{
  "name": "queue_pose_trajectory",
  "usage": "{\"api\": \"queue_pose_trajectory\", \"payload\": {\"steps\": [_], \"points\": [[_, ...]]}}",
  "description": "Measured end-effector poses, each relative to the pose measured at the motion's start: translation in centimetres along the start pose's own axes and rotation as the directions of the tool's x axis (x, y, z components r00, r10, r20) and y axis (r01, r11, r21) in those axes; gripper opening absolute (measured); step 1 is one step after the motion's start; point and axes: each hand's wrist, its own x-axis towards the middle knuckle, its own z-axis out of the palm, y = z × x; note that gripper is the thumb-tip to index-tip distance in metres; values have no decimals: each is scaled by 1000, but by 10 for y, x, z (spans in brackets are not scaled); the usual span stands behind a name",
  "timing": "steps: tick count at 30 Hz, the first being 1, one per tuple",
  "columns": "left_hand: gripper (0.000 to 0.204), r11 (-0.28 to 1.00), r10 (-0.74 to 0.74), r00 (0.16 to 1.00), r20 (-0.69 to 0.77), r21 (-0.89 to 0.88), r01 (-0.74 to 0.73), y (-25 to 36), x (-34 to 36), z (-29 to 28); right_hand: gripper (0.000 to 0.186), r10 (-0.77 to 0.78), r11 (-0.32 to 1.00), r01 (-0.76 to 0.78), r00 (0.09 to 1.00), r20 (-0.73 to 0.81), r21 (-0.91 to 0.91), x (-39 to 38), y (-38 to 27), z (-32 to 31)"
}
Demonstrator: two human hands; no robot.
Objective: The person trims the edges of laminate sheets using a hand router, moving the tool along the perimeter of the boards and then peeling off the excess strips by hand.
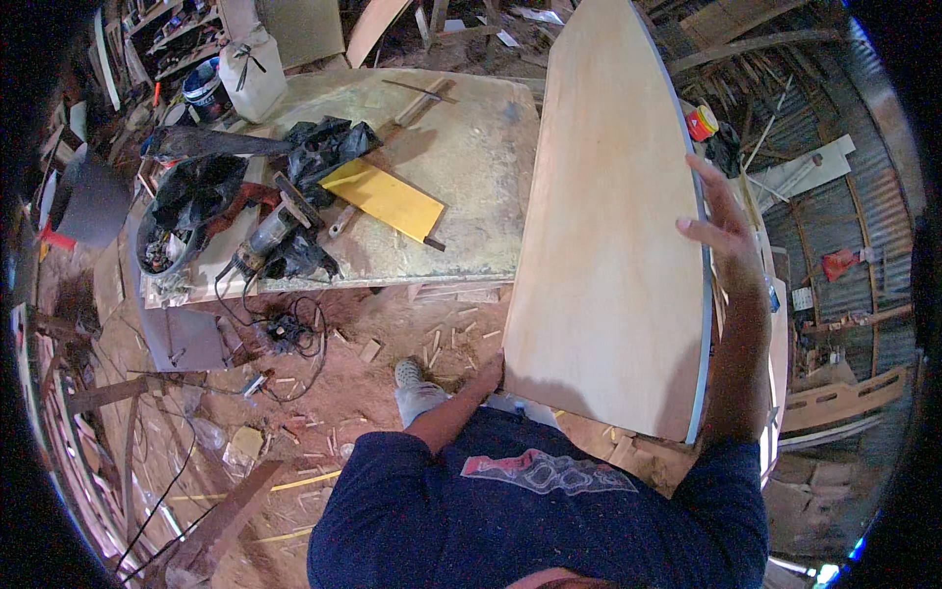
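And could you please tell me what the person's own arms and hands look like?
Dark navy shirt sleeves leave both forearms bare. The right hand is ungloved, with no ring or marking visible. The left hand looks ungloved too, though its fingers are mostly hidden.

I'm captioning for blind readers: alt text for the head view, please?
A long pale panel stretches away from a person in a dark shirt, the left hand at its near left edge, the open right hand by its right edge. To the left, a worn table holds black bags, a flat yellow piece and a power tool.
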Motion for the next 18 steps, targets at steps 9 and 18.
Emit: {"api": "queue_pose_trajectory", "payload": {"steps": [9,18], "points": [[82,972,154,975,-161,199,-121,-52,67,24,60,56,983,-58,998,16,174,142,66,-49],[73,937,56,976,-208,348,21,-11,32,45,47,-40,931,5,996,-86,-365,149,89,-71]]}}
